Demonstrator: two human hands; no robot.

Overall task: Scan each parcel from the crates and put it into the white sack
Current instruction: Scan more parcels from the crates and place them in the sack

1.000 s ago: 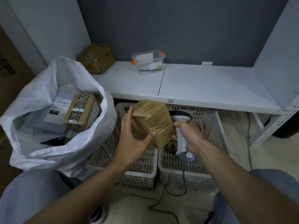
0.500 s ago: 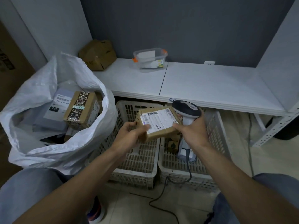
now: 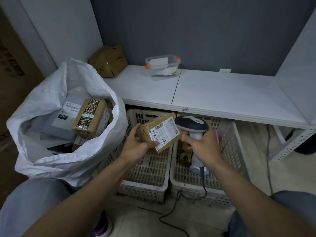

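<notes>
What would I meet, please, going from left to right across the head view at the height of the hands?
white sack → left hand → parcel, label facing up → right hand gripping the scanner → shelf leg

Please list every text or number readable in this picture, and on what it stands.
"231": black tag on the grey parcel in the white sack.
"231-239 K01": white label on that parcel.
"MOMO": tape on the brown box beside it.
Label on the held parcel and the shelf sticker: too small to read.
</notes>
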